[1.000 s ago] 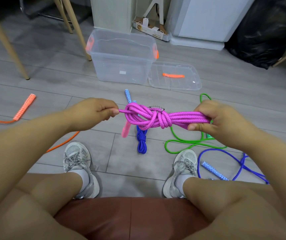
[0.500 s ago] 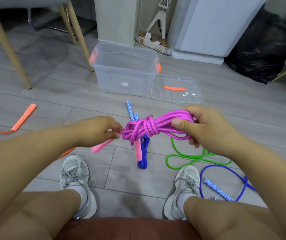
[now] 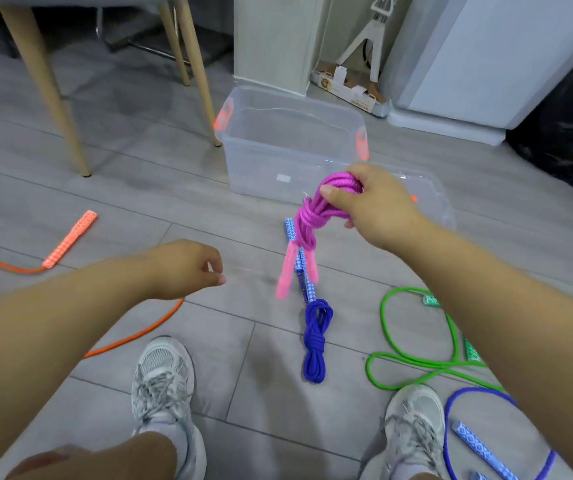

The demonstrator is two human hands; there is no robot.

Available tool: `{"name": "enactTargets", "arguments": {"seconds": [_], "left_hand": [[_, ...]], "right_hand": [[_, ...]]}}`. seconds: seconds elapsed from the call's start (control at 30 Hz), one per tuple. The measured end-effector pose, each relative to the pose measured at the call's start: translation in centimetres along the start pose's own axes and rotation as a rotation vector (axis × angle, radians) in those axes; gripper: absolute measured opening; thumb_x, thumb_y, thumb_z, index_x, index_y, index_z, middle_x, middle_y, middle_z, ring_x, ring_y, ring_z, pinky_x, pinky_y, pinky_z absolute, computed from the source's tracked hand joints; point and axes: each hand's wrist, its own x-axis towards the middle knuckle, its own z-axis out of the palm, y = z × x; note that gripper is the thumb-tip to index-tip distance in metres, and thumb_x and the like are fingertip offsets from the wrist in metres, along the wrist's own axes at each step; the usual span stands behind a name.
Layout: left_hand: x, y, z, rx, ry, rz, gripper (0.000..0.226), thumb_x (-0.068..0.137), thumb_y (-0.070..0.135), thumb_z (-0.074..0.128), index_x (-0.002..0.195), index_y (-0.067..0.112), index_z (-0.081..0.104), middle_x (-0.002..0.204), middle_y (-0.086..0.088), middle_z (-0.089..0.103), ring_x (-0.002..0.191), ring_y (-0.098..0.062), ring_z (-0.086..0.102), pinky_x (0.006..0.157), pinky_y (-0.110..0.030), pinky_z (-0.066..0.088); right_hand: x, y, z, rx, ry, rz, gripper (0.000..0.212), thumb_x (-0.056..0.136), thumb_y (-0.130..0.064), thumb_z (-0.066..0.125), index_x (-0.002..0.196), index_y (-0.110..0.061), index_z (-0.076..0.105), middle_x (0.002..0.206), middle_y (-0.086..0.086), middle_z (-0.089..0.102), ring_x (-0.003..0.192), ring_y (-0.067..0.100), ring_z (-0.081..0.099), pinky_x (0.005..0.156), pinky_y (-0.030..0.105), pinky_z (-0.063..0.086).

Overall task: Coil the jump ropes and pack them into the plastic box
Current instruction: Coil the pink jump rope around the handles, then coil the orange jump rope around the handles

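Clear plastic box (image 3: pixel 260 161) on floor ahead, lid (image 3: pixel 434 206) flat just beside it. Right hand (image 3: pixel 378 206) grips knotted pink rope coil (image 3: pixel 307 223) in the air, just in front of the box, handles dangling. Left hand (image 3: pixel 188 268) lower, fingers loosely curled, holding nothing. Coiled blue rope (image 3: pixel 316 341) lies on the floor.

magenta rope (image 3: pixel 307 220): knotted coil, pink handles dangling, near box | plastic box (image 3: pixel 288 147): clear, open, upright on floor
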Motion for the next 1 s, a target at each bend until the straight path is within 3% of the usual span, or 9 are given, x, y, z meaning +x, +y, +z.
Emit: {"name": "enactTargets", "arguments": {"seconds": [0.1, 0.13, 0.23, 0.4, 0.53, 0.63, 0.77, 0.87, 1.0], "left_hand": [[1.5, -1.6, 0.3, -0.018, 0.001, -0.046, 0.022, 0.091, 0.043, 0.054, 0.104, 0.027, 0.062, 0.099, 0.006, 0.059, 0.091, -0.014, 0.052, 0.077, -0.024, 0.037], [2.0, -2.1, 0.5, -0.017, -0.007, -0.057, 0.021, 0.091, 0.043, 0.054, 0.103, 0.027, 0.062, 0.099, 0.007, 0.06, 0.091, -0.014, 0.052, 0.077, -0.024, 0.038], [3.7, -3.7, 1.5, -0.017, -0.037, -0.084, 0.021, 0.091, 0.044, 0.054, 0.102, 0.028, 0.062, 0.098, 0.006, 0.06, 0.091, -0.016, 0.053, 0.08, -0.026, 0.042], [5.4, -5.8, 4.3, 0.069, -0.14, -0.085, 0.015, 0.091, 0.048, 0.051, 0.093, 0.035, 0.055, 0.097, 0.007, 0.056, 0.093, -0.015, 0.055, 0.083, -0.031, 0.046], [6.0, -7.5, 6.5, 0.126, -0.201, -0.105, 0.013, 0.089, 0.051, 0.051, 0.092, 0.038, 0.053, 0.103, 0.008, 0.056, 0.096, -0.014, 0.053, 0.088, -0.034, 0.046], [5.9, -8.4, 7.5, 0.188, -0.26, -0.115, 0.021, 0.09, 0.05, 0.05, 0.102, 0.034, 0.057, 0.102, 0.008, 0.055, 0.101, -0.015, 0.051, 0.089, -0.031, 0.043], [5.3, -9.8, 8.7, 0.16, -0.297, -0.12, 0.016, 0.089, 0.051, 0.05, 0.096, 0.038, 0.055, 0.11, 0.005, 0.06, 0.099, -0.014, 0.053, 0.085, -0.029, 0.043], [4.5, -10.9, 9.3, 0.14, -0.32, -0.132, 0.023, 0.09, 0.05, 0.049, 0.105, 0.035, 0.058, 0.112, 0.005, 0.058, 0.102, -0.014, 0.052, 0.085, -0.029, 0.042], [3.1, -13.4, 9.6, 0.141, -0.348, -0.186, 0.025, 0.093, 0.048, 0.046, 0.11, 0.034, 0.057, 0.113, 0.005, 0.057, 0.104, -0.015, 0.052, 0.086, -0.029, 0.043]], "right_hand": [[2.5, 1.8, 2.1, -0.035, 0.074, -0.108, 0.015, 0.086, -0.021, 0.063, 0.077, -0.014, 0.054, 0.067, -0.004, 0.046, 0.062, 0.014, 0.045, 0.061, 0.016, 0.04], [3.0, 2.5, 3.0, -0.07, 0.089, -0.144, 0.014, 0.086, -0.021, 0.064, 0.079, -0.012, 0.056, 0.067, -0.005, 0.044, 0.061, 0.012, 0.041, 0.056, 0.014, 0.033], [4.0, 4.8, 5.8, -0.187, 0.082, -0.26, 0.014, 0.082, -0.019, 0.066, 0.083, -0.006, 0.062, 0.071, 0.001, 0.052, 0.068, 0.021, 0.047, 0.058, 0.026, 0.03], [3.4, 10.3, 12.3, -0.402, -0.13, -0.294, 0.02, 0.078, -0.025, 0.057, 0.087, -0.008, 0.066, 0.088, 0.011, 0.066, 0.083, 0.037, 0.058, 0.072, 0.036, 0.043], [0.3, 12.9, 16.6, -0.547, -0.376, -0.164, 0.019, 0.087, -0.022, 0.054, 0.098, -0.008, 0.062, 0.105, 0.012, 0.063, 0.1, 0.034, 0.054, 0.077, 0.037, 0.045], [-1.8, 14.0, 18.5, -0.627, -0.571, -0.201, 0.022, 0.089, -0.024, 0.052, 0.102, -0.008, 0.061, 0.113, 0.009, 0.059, 0.108, 0.03, 0.05, 0.083, 0.039, 0.046], [-3.4, 14.9, 20.1, -0.763, -0.922, -0.108, 0.015, 0.089, -0.027, 0.053, 0.089, -0.013, 0.055, 0.102, 0.009, 0.059, 0.099, 0.03, 0.055, 0.068, 0.035, 0.044], [-3.3, 14.5, 20.3, -0.797, -1.145, -0.103, 0.023, 0.088, -0.032, 0.056, 0.098, -0.011, 0.06, 0.096, 0.009, 0.058, 0.087, 0.025, 0.054, 0.066, 0.03, 0.039], [-0.9, 12.3, 20.9, -0.693, -1.069, -0.127, 0.028, 0.089, -0.038, 0.054, 0.105, -0.015, 0.06, 0.104, 0.007, 0.062, 0.097, 0.027, 0.057, 0.076, 0.032, 0.045]]}}
